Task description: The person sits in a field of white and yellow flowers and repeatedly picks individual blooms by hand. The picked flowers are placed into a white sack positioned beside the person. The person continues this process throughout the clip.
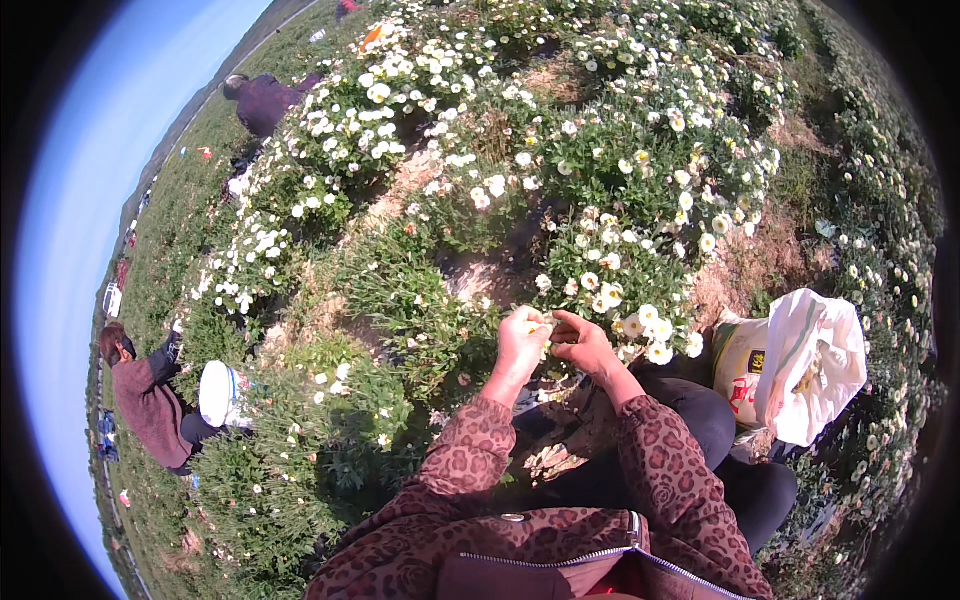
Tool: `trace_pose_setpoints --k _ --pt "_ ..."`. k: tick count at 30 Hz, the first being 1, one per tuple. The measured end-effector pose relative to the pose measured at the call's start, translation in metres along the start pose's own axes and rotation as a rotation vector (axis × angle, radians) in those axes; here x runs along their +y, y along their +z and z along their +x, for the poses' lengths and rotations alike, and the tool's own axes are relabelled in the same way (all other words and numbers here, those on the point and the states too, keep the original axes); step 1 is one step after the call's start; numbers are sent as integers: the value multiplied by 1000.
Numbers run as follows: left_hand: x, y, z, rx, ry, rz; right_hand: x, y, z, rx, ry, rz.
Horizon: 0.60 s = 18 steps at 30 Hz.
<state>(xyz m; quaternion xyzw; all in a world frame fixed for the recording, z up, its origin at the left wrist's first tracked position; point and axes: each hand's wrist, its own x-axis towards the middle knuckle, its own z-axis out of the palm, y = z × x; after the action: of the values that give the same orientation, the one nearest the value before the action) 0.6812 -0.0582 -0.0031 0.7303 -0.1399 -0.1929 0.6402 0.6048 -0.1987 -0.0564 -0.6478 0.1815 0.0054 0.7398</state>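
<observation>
My left hand [519, 343] is curled, fingers and thumb pinched round a white flower with a yellow centre; only slivers of pale petal show. Just to its right, my right hand [589, 349] reaches in with bent fingers at the same bloom. Whether those fingertips grip anything is hidden by the overlap. A cluster of open white flowers [651, 330] with yellow centres grows beyond my right hand. Green leafy stems [420, 330] spread on the left.
A white woven sack [817, 360] with printing stands open beside my bent right knee [694, 416]. At the left, a person [146, 405] works near a white bucket [217, 394]. Another person [266, 103] bends among the plants farther off. Dry soil [401, 184] shows between rows.
</observation>
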Motion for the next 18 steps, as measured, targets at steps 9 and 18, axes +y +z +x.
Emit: trace_pose_setpoints --k 9,18 --pt "95 -63 -30 -33 -85 -278 -22 5 -14 53 -78 -31" --pt "81 -75 -54 -69 -117 -715 -33 35 -39 118 304 103"
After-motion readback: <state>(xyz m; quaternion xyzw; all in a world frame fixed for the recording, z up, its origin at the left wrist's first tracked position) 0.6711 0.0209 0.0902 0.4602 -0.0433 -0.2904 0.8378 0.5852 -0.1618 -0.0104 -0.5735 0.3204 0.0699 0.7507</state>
